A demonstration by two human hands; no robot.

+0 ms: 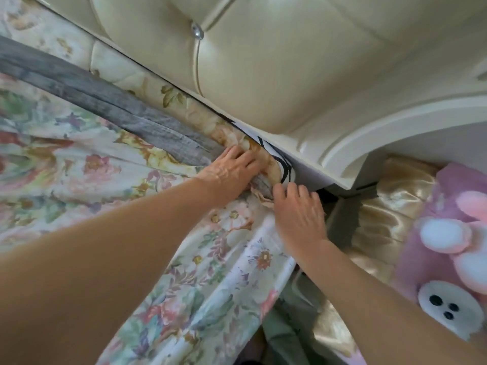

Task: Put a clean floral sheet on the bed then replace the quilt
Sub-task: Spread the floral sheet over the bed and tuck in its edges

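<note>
Floral sheet (79,159) spread over bed from far left, draping off near edge at bottom centre. Grey strip (110,101) running diagonally across it toward the corner, under a beige floral mattress edge (147,85) that sits against the headboard. Cream tufted headboard (263,61) across top, button (197,31) in padding. Left hand (232,169) at mattress corner, palm down, fingers fairly straight and close together, pressing on fabric where grey strip meets beige edge; fingertips partly buried in the fold. Right hand (297,212) just beside it, touching sheet edge at corner, fingers curled, pinching bunched cloth; blurred, so exact grip unclear. Black-and-white fabric (279,164) showing between corner and headboard frame. Gold satin cloth (395,204) right of bed, pink plush toy (453,246) lying on it at far right.
</note>
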